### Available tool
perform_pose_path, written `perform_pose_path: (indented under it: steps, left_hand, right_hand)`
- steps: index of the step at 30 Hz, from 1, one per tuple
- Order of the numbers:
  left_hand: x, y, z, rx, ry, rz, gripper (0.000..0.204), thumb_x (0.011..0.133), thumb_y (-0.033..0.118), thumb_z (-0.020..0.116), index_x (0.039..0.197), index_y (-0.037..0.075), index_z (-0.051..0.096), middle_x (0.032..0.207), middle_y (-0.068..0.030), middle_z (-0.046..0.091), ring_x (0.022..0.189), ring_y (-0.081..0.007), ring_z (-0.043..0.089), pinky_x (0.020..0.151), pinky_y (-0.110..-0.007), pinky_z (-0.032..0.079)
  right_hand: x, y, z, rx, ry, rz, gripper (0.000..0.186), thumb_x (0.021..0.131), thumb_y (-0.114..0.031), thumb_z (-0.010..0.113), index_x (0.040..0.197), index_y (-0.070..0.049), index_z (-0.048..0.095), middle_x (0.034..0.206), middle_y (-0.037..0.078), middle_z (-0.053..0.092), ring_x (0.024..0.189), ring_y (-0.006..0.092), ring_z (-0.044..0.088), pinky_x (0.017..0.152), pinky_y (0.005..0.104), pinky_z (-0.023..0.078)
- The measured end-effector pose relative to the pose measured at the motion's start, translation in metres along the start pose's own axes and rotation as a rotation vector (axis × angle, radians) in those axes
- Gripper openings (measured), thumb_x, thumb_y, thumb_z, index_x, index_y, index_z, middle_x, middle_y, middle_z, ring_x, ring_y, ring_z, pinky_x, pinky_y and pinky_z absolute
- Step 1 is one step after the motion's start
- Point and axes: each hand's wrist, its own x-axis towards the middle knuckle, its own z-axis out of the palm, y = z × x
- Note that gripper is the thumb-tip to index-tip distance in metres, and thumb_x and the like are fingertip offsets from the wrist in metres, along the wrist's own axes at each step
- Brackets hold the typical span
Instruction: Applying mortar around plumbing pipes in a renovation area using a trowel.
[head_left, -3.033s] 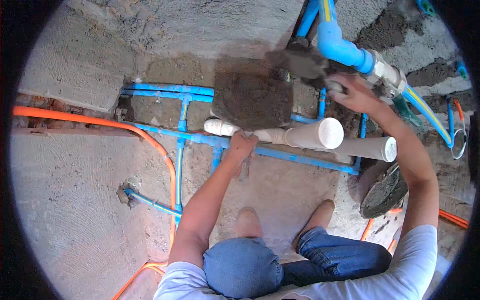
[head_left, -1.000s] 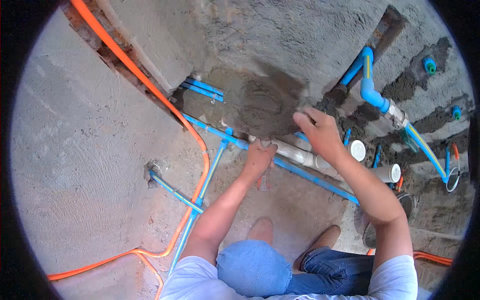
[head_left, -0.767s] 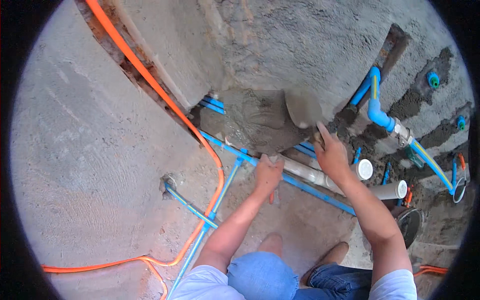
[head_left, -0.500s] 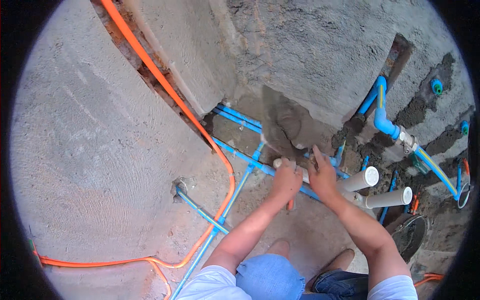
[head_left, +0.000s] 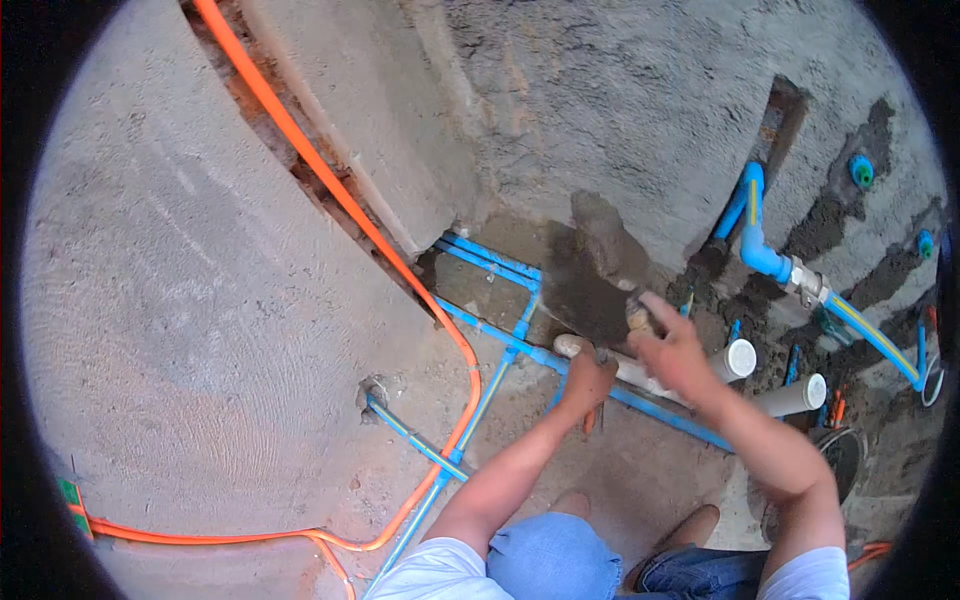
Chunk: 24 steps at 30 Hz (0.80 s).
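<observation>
My right hand [head_left: 668, 345], blurred, is closed round the pale handle [head_left: 637, 316] of a trowel [head_left: 610, 240], whose mortar-smeared blade is over the dark mortar board [head_left: 585, 300]. Below it my left hand [head_left: 590, 378] is closed, apparently on the board's near edge; its fingertips are partly hidden. Just beside that hand runs a white drain pipe [head_left: 635, 372] with two capped upright ends [head_left: 740, 358], among blue water pipes [head_left: 660, 412] lying along the floor.
An orange conduit [head_left: 350, 210] runs down the wall groove and across the floor. A blue pipe with a metal valve [head_left: 805, 282] juts from the right wall [head_left: 660, 110]. A bucket of mortar [head_left: 840, 460] stands at the lower right, near my shoes [head_left: 690, 525].
My right hand has gone from the valve's side to over the board, moving the trowel about on it. The board looks more steeply tilted than a second ago, and the view has shifted.
</observation>
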Motion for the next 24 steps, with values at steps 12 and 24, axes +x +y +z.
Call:
perform_pose_path:
  steps: [12,24]
  left_hand:
    - [0.054,0.024,0.018,-0.666,-0.383,-0.241,0.021,0.082,0.016,0.064,0.085,0.002,0.049,0.062,-0.0063,0.056,0.049,-0.0162,0.055,0.041,-0.032,0.045]
    - [0.045,0.004,0.076,-0.461,-0.405,-0.161,0.029,0.082,0.018,0.066,0.087,-0.003,0.046,0.058,-0.0104,0.058,0.045,-0.0157,0.056,0.041,-0.031,0.044]
  right_hand:
    - [-0.073,-0.043,-0.177,-0.475,-0.045,0.168,0.050,0.083,-0.013,0.063,0.130,-0.004,0.051,0.073,0.002,0.057,0.058,0.0083,0.050,0.053,0.0254,0.043]
    - [-0.074,-0.013,-0.209,-0.568,0.068,0.449,0.050,0.089,-0.017,0.061,0.135,-0.004,0.045,0.077,0.003,0.058,0.055,0.0077,0.049,0.048,0.0245,0.041]
